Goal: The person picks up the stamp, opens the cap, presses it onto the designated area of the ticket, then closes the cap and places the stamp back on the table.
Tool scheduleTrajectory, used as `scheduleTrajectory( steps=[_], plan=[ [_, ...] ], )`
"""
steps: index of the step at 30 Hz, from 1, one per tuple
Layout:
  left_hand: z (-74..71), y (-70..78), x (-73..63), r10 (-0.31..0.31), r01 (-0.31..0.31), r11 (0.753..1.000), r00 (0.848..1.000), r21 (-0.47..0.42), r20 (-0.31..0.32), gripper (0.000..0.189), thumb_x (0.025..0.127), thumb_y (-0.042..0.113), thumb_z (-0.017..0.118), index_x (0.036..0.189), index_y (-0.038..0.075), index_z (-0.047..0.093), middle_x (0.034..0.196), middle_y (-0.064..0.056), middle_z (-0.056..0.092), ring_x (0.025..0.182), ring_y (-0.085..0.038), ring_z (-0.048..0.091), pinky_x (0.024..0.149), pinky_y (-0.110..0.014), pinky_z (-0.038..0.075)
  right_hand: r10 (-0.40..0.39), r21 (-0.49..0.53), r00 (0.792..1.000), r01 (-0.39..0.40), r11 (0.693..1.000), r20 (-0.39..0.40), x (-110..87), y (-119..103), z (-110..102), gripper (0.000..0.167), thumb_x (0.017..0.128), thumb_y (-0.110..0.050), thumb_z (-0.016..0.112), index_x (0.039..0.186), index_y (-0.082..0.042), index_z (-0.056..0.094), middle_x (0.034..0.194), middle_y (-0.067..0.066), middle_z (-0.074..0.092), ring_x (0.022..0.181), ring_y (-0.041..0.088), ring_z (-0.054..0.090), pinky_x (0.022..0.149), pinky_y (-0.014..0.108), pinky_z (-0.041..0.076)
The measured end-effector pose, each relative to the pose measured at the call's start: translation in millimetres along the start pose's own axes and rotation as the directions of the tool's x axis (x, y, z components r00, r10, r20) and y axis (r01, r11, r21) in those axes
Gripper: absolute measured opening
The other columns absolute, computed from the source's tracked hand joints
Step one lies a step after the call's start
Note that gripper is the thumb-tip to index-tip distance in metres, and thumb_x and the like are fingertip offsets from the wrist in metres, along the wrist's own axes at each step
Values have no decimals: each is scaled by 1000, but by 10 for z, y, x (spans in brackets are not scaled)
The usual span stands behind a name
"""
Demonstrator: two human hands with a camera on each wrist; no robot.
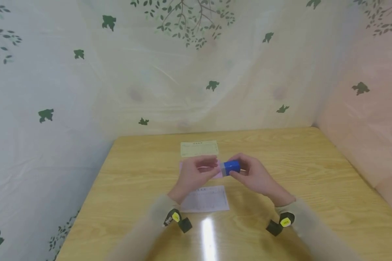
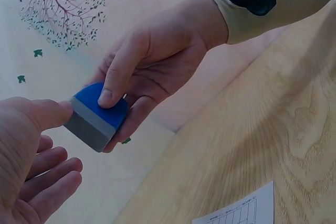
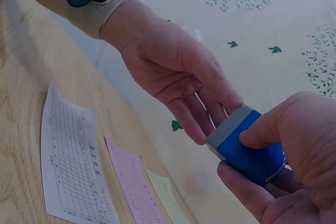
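Blue block [image 1: 232,166] with a grey end, raised above the worktop [image 1: 307,174]. My right hand [image 1: 253,175] pinches the blue part between thumb and fingers; my left hand [image 1: 192,174] touches the grey end with its thumb, its fingers loosely extended. Beneath, in order from me: white slip [image 1: 207,201], pink slip [image 3: 131,184], pale green slip [image 1: 199,149].

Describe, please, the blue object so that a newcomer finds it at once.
On the wooden table lie three pale paper sheets. Over the table, the right hand holds a small blue block, its grey end touching the left hand. Unlike the flat sheets, the block is thick and deep blue.
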State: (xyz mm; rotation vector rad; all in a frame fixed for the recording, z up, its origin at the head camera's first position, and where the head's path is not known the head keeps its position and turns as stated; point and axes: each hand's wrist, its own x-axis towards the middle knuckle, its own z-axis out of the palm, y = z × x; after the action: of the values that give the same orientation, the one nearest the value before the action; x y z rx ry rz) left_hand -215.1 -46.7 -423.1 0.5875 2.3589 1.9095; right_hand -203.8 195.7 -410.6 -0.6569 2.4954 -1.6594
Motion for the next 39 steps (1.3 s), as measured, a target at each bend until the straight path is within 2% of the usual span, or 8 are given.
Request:
scheduleTrajectory(
  steps=[5, 9, 14, 22, 30, 35, 39],
  plan=[
    [32, 28, -26, 34, -34, 999, 999, -11, 17, 42, 91, 18, 85, 129, 7, 74, 125, -14, 79, 111, -29, 78, 92, -27, 65, -4, 26, 1000, 4, 1000, 16, 16, -2, 14, 25, 98, 3, 69, 123, -1, 65, 123, 21, 70, 122, 38, 71, 98, 31, 64],
    [60, 45, -24, 54, -54, 999, 999, -5, 7, 35, 90, 14, 85, 123, 4, 77, 123, -16, 79, 110, -32, 79, 90, -26, 66, -10, 42, 1000, 9, 999, 23, 29, -10, 26, 25, 98, 4, 69, 122, 0, 65, 123, 21, 70, 123, 39, 70, 99, 31, 64],
    [83, 45, -27, 49, -49, 999, 999, 19, 5, 33, 89, 14, 86, 120, 6, 78, 122, -14, 80, 108, -29, 79, 89, -25, 66, -29, 58, 999, 28, 998, 21, 42, -10, 49, 25, 97, 6, 69, 121, 1, 66, 122, 21, 70, 123, 39, 69, 100, 31, 63],
    [111, 1, -20, 96, -96, 994, 995, 49, -4, 32, 88, 11, 86, 119, 7, 78, 117, -13, 81, 103, -28, 80, 88, -27, 67, -44, 56, 999, 42, 998, 30, 42, 14, 53, 24, 97, 5, 69, 121, 0, 66, 123, 20, 69, 123, 39, 69, 100, 30, 63],
    [123, -19, -6, 110, -110, 991, 994, 77, 5, 30, 88, 13, 87, 117, 10, 80, 115, -9, 82, 101, -23, 80, 88, -29, 67, -55, 58, 998, 53, 997, 36, 23, 15, 61, 23, 98, 3, 69, 120, -2, 66, 123, 18, 69, 123, 37, 70, 100, 29, 63],
    [124, -26, -10, 102, -102, 992, 995, 78, 3, 30, 88, 13, 88, 117, 12, 80, 114, -9, 82, 100, -23, 80, 87, -28, 67, -63, 63, 997, 60, 996, 47, 22, 9, 57, 23, 98, 3, 69, 121, -1, 66, 122, 19, 69, 123, 37, 70, 100, 29, 63],
    [132, -27, 0, 98, -99, 993, 995, 71, 11, 30, 88, 13, 87, 118, 12, 80, 114, -9, 82, 101, -22, 80, 87, -27, 67, -64, 24, 996, 63, 998, 54, 15, -4, 9, 23, 98, 2, 71, 121, -2, 67, 121, 17, 72, 120, 34, 72, 97, 28, 64]
  ],
)
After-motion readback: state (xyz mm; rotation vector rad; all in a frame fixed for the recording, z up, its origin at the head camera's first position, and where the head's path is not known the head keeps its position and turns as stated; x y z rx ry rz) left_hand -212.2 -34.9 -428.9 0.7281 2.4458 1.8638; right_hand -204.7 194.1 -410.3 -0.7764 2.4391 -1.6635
